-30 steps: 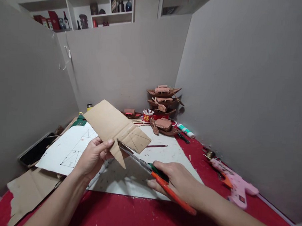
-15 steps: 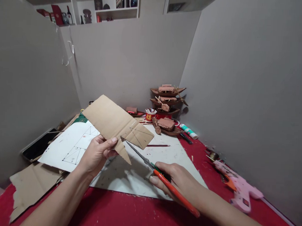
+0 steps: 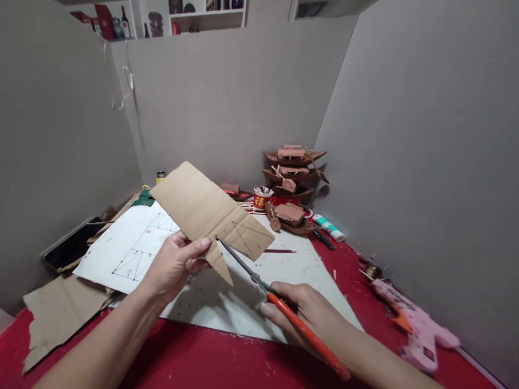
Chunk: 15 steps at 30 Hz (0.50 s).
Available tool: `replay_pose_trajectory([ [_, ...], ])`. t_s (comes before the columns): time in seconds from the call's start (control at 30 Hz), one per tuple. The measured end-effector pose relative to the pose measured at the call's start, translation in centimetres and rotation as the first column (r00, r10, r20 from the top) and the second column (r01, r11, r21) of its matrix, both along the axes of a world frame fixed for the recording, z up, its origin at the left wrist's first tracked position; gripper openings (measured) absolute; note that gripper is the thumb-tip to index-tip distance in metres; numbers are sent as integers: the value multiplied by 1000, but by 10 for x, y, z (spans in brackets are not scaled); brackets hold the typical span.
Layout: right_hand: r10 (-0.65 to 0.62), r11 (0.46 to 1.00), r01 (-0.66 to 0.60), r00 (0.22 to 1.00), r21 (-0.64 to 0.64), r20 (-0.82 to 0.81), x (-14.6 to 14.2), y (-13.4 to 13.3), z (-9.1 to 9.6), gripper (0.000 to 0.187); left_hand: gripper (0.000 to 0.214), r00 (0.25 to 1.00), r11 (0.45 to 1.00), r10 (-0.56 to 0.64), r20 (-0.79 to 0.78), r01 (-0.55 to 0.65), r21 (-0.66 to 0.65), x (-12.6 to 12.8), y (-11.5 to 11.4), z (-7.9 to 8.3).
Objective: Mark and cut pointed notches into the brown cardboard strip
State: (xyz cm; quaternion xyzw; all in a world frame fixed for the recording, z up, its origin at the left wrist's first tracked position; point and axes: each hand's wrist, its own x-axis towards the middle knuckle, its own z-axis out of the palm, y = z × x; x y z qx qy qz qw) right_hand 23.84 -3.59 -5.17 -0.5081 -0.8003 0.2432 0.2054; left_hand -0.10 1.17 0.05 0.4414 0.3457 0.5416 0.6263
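Grey walls (image 3: pixel 229 101) close in around a red-covered desk (image 3: pixel 200 364), and a white shelf unit (image 3: pixel 207 14) hangs high at the back. From my remote seat I have the left hand (image 3: pixel 174 268) with its grip clamped on a cardboard piece (image 3: pixel 194 197), thumb on top and fingers underneath, holding it tilted above a white board (image 3: pixel 320 283). Pencil lines cross the cardboard's right end, and a pointed strip (image 3: pixel 222 265) slants down from its near edge, just beside the thumb. On my other side, the right hand (image 3: pixel 306 305) has its grip wrapped around the handles of the scissors (image 3: pixel 309 332), whose tips meet the cardboard where that strip begins. To my left I see a sheet with a line drawing (image 3: pixel 120 240), partly over torn cardboard (image 3: pixel 60 317); to my right lies a pink glue gun (image 3: pixel 425 328). Model boats (image 3: pixel 292 156) stand stacked toward the back wall, near a red-and-white cup (image 3: pixel 262 199).
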Motion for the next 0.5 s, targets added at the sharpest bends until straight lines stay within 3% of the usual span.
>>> replay_pose_trajectory([
  [0.3,7,1000,-7,1000,-15,-30,2,-1,-10,39,30,996,997,-52,70,56,-56,-2,1,-2],
  [0.5,27,997,-33,995,-71,-96,2,-1,-9,41,19,995,998,-51,90,55,-38,-2,1,-1],
])
